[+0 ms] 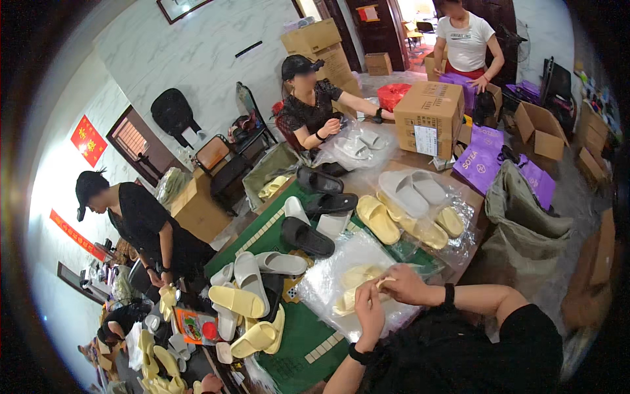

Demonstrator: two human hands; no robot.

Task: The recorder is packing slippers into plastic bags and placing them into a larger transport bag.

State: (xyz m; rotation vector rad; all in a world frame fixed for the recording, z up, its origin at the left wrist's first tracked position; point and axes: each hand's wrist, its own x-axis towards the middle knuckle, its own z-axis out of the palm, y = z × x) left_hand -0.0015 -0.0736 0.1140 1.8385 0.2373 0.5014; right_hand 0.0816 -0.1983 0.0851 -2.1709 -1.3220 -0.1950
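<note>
A pale yellow slipper (pixel 357 281) in a clear bag (pixel 328 279) is held at the counter's (pixel 295 335) near edge. The left hand (pixel 369 308) pinches the bag's mouth; the right hand (pixel 405 284) has its fingers closed on it. The slipper looks light and soft, the film slippery; the edge seems the best hold. At twelve o'clock stands a brown carton (pixel 430 115) with a white label, purple bags (pixel 482 161) at one o'clock.

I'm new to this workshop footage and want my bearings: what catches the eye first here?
First, the table heaped with slide sandals: yellow ones mid-table, black ones just left of them. Near the lower edge, the left hand and right hand hold a pale yellow sandal in a clear plastic bag. A cardboard box stands at the far end.
</note>
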